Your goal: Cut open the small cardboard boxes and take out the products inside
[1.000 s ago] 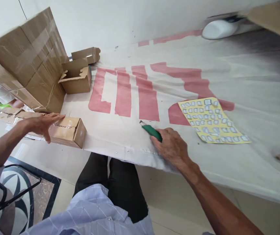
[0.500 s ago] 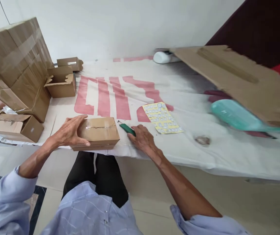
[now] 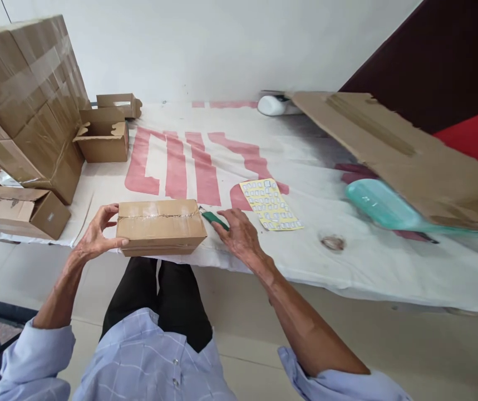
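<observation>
A taped brown cardboard box point(image 3: 161, 220) lies near the front edge of the table. My left hand point(image 3: 99, 234) is at its left end, thumb against the front corner and fingers curved round the back corner. Just right of the box lies a green utility knife point(image 3: 214, 220), its tip pointing toward the box. My right hand point(image 3: 241, 236) is over the knife's rear end, fingers loosely spread and the thumb beside the handle. A yellow sheet of white stickers point(image 3: 271, 205) lies to the right of that hand.
Large taped cartons point(image 3: 25, 100) are stacked at the left, with an open small box point(image 3: 103, 136) beside them and another box point(image 3: 21, 209) in front. At right, a cardboard sheet point(image 3: 389, 145) slants over a teal tape dispenser point(image 3: 383, 203). A small ring-shaped item point(image 3: 333, 242) lies nearer.
My left hand has slid from the top of the box to its left end. The fingers of my right hand have lifted and spread a little by the knife. The view has shifted slightly.
</observation>
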### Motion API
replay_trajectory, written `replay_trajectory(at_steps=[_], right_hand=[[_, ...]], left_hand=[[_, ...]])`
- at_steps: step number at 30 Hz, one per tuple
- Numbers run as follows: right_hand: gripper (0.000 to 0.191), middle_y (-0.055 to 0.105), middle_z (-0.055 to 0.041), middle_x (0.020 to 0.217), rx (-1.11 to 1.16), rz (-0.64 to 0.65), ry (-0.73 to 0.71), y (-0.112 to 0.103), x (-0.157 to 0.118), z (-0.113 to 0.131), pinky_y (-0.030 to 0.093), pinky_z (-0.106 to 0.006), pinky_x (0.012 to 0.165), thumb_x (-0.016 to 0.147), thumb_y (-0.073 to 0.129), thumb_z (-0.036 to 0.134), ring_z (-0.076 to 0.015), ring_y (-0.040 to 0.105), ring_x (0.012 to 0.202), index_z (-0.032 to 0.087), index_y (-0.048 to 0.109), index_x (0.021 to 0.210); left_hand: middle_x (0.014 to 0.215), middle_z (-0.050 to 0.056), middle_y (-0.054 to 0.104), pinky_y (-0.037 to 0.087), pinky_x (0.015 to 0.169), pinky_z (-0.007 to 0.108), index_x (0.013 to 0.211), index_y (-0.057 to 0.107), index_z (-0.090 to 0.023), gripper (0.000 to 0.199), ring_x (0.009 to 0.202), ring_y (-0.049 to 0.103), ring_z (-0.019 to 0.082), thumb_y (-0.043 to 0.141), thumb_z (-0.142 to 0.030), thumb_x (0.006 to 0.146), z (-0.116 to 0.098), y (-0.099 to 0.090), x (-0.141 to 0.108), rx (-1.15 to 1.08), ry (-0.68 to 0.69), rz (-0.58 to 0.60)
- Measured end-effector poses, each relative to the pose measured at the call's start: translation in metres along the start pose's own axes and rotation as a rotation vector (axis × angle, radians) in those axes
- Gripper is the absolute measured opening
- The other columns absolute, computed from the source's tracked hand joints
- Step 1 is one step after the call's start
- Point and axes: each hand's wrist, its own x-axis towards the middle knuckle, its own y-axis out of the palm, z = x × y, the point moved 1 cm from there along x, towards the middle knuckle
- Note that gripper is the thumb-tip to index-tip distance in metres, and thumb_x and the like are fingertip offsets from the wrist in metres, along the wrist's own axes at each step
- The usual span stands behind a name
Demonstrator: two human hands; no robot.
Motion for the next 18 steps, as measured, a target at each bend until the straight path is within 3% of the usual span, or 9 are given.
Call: replay_trajectory(at_steps=[4,7,9,11,13,16,18], right_hand=[[0.034,0.07,-0.0195,0.128,-0.09,0.118,0.085,-0.003,0.001,0.01,0.053,-0.044,0.091,0.104,0.059,0.038,-0.0364,0.064,0.118,0.018,0.071,0.128],[0.027,0.071,-0.0198,0.121,-0.14,0.26,0.209,-0.002,0.005,0.012,0.05,-0.042,0.081,0.1,0.056,0.027,-0.0346,0.065,0.107,0.017,0.073,0.118],[0.028,0.072,-0.0184,0.113,-0.072,0.192,0.274,-0.011,0.01,0.011,0.048,-0.04,0.075,0.098,0.049,0.023,-0.031,0.064,0.095,0.017,0.073,0.112],[0.032,0.071,-0.0137,0.099,0.098,0.02,0.307,-0.03,0.018,0.014,0.046,-0.038,0.071,0.1,0.044,0.027,-0.0272,0.061,0.083,0.017,0.073,0.107],[0.037,0.066,-0.0072,0.084,0.334,-0.053,0.233,-0.055,0.026,0.028,0.045,-0.036,0.067,0.105,0.043,0.038,-0.0237,0.058,0.073,0.018,0.074,0.104],[0.044,0.067,-0.0032,0.076,0.566,0.092,-0.093,-0.092,0.035,0.071,0.044,-0.033,0.065,0.108,0.053,0.055,-0.0196,0.058,0.069,0.02,0.078,0.097],[0.04,0.072,-0.0042,0.081,0.547,0.179,-0.301,-0.108,0.04,0.102,0.046,-0.033,0.07,0.107,0.059,0.051,-0.0189,0.062,0.073,0.021,0.078,0.09]], left_hand=[[0.162,0.014,0.052,0.05,0.123,0.058,0.118,0.054,-0.029,0.079,0.156,0.051,0.04,0.095,-0.075,0.069,-0.002,0.007,0.0,0.004,0.018,0.006],[0.159,0.014,0.049,0.05,0.123,0.056,0.117,0.055,-0.029,0.072,0.154,0.051,0.038,0.095,-0.069,0.073,0.001,0.01,-0.001,-0.017,0.045,0.014],[0.16,0.014,0.047,0.051,0.122,0.056,0.118,0.057,-0.029,0.069,0.154,0.051,0.037,0.096,-0.065,0.074,0.003,0.012,-0.003,-0.026,0.05,0.013],[0.164,0.014,0.044,0.051,0.122,0.057,0.119,0.058,-0.029,0.068,0.157,0.048,0.038,0.096,-0.062,0.074,0.006,0.014,-0.003,-0.032,0.057,0.012],[0.169,0.015,0.041,0.049,0.123,0.059,0.121,0.059,-0.028,0.068,0.16,0.044,0.04,0.097,-0.06,0.075,0.007,0.016,-0.004,-0.043,0.07,0.012],[0.172,0.018,0.041,0.048,0.123,0.062,0.124,0.059,-0.027,0.069,0.161,0.043,0.043,0.096,-0.06,0.075,0.007,0.019,-0.004,-0.056,0.083,0.005],[0.172,0.018,0.042,0.048,0.122,0.063,0.126,0.06,-0.027,0.07,0.16,0.044,0.044,0.095,-0.06,0.076,0.008,0.021,-0.005,-0.054,0.091,0.001]])
